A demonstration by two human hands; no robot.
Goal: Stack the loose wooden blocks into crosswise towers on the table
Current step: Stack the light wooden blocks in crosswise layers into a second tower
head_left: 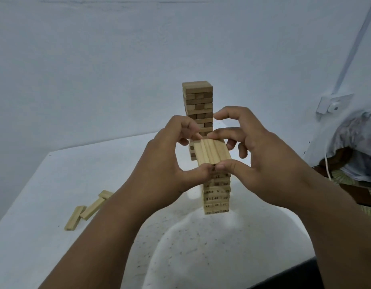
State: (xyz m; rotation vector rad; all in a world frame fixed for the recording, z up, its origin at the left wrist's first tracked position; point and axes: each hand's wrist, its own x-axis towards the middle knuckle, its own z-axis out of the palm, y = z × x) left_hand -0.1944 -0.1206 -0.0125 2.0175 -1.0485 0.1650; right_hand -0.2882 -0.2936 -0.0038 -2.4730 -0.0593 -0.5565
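Observation:
A near tower (217, 195) of pale wooden blocks stands in the middle of the white table (45, 184). Its top layer (212, 152) of three blocks lies lengthwise away from me. My left hand (170, 161) and my right hand (257, 157) press that layer from both sides, thumbs meeting at its near end and fingers at its far end. Behind it rises a taller, darker tower (198, 101), partly hidden by my fingers. Three loose blocks (91, 207) lie on the table at the left.
A pale wall runs behind the table. At the right sit a wall socket (332, 105) and a bundle of cloth over a chair (359, 147). The table's front edge ends at a dark gap at bottom right.

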